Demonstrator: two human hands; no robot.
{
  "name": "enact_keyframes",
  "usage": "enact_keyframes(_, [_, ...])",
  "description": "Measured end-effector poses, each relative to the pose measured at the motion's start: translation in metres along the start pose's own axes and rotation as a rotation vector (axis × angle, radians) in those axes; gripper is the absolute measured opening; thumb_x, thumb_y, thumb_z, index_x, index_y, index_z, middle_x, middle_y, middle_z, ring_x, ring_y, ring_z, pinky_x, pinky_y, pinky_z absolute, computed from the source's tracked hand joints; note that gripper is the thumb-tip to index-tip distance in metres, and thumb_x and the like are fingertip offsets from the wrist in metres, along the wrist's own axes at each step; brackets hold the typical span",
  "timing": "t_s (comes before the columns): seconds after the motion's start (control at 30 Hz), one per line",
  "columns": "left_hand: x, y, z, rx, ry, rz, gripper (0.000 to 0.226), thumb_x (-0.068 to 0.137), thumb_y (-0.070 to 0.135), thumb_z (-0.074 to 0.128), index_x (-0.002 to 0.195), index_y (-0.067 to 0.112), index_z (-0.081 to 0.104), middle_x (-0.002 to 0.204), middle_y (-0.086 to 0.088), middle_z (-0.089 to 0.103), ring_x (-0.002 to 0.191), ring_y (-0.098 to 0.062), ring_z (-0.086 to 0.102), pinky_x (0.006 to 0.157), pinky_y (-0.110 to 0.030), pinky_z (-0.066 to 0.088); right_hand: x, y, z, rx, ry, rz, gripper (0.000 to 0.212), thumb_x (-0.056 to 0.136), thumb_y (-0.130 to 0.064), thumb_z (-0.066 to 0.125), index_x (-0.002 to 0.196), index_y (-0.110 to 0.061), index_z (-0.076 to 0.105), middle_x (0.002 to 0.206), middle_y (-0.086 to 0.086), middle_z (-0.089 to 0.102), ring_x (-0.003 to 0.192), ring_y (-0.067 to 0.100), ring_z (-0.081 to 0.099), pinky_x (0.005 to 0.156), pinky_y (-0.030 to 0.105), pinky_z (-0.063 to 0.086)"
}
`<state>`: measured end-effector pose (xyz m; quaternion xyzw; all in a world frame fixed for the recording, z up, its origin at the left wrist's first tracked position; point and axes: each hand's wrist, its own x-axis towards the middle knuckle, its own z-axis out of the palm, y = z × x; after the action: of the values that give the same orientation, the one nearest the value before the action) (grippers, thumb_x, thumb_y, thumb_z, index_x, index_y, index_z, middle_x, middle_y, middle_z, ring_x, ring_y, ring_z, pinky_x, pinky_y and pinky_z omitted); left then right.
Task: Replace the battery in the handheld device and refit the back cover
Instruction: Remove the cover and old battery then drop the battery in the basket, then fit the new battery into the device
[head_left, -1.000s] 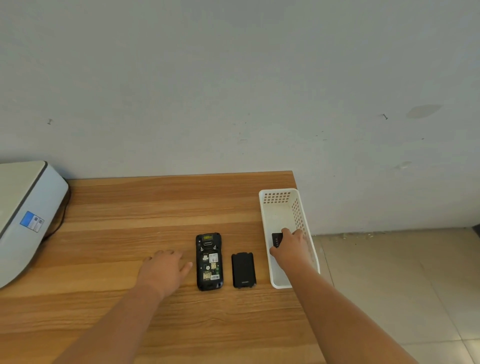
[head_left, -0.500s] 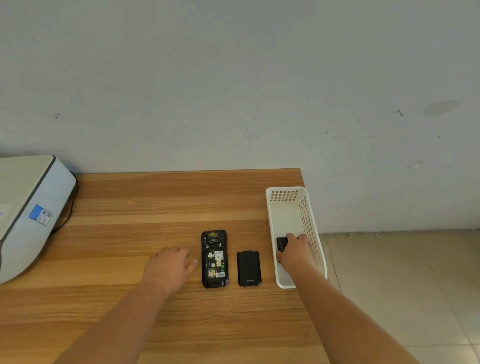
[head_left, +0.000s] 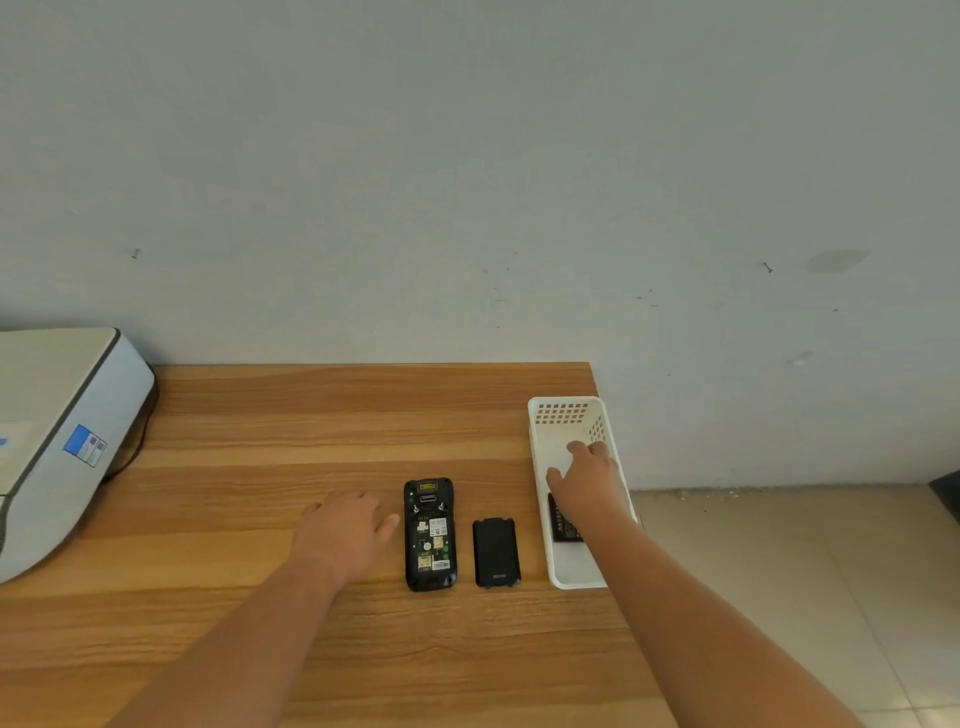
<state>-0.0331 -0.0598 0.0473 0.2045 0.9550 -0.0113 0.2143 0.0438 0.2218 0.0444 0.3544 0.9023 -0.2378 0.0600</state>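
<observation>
The black handheld device (head_left: 429, 534) lies face down on the wooden table (head_left: 260, 457), its battery bay uncovered and without a battery. Its black back cover (head_left: 495, 553) lies just to the right. A black battery (head_left: 563, 525) rests flat inside the white perforated basket (head_left: 566, 410) at the table's right edge, partly hidden under my wrist. My right hand (head_left: 587, 480) hovers in the basket beyond the battery, fingers spread, holding nothing. My left hand (head_left: 345, 530) lies flat on the table just left of the device, fingers apart.
A white and grey machine (head_left: 57, 441) with a blue label and a dark cable stands at the table's left end. A pale wall runs behind. To the right of the table is tiled floor (head_left: 779, 571).
My right hand has let go of the battery, which now lies in the basket, and has moved farther along the basket. My left hand has stayed beside the device.
</observation>
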Motion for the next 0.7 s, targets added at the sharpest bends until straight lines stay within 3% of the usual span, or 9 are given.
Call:
enact_keyframes(0.17, [0.003, -0.010, -0.001, -0.057, 0.028, 0.013, 0.047, 0.098, 0.054, 0.032, 0.130, 0.026, 0.052, 0.122, 0.004, 0.061, 0.114, -0.015, 0.053, 0.101, -0.040, 0.043, -0.006, -0.030, -0.012, -0.073, 0.062, -0.116, 0.051, 0.095, -0.037, 0.049, 0.140, -0.017, 0.041, 0.144, 0.006, 0.040, 0.125, 0.026, 0.044, 0.099, 0.044, 0.045])
enact_keyframes(0.4, [0.002, -0.033, -0.002, -0.079, 0.022, -0.010, 0.049, 0.098, 0.054, 0.029, 0.133, 0.027, 0.050, 0.128, 0.003, 0.059, 0.120, -0.016, 0.052, 0.105, -0.041, 0.040, -0.024, -0.071, 0.008, -0.183, -0.047, -0.290, 0.047, 0.094, -0.037, 0.047, 0.138, -0.020, 0.043, 0.142, 0.005, 0.041, 0.123, 0.023, 0.044, 0.099, 0.041, 0.042])
enact_keyframes(0.57, [-0.005, -0.056, 0.004, -0.096, 0.037, -0.042, 0.042, 0.099, 0.050, 0.033, 0.124, 0.024, 0.054, 0.116, 0.004, 0.063, 0.109, -0.016, 0.055, 0.098, -0.038, 0.044, -0.041, -0.085, 0.041, -0.237, -0.131, -0.401, 0.045, 0.093, -0.040, 0.049, 0.134, -0.020, 0.047, 0.139, 0.004, 0.044, 0.119, 0.023, 0.048, 0.094, 0.038, 0.045])
enact_keyframes(0.7, [-0.007, -0.078, 0.016, -0.111, 0.025, -0.062, 0.041, 0.099, 0.048, 0.034, 0.123, 0.022, 0.055, 0.114, 0.003, 0.063, 0.105, -0.018, 0.055, 0.092, -0.037, 0.044, -0.052, -0.084, 0.063, -0.288, -0.206, -0.401, 0.044, 0.092, -0.039, 0.051, 0.132, -0.021, 0.046, 0.136, 0.004, 0.046, 0.124, 0.024, 0.044, 0.102, 0.039, 0.040])
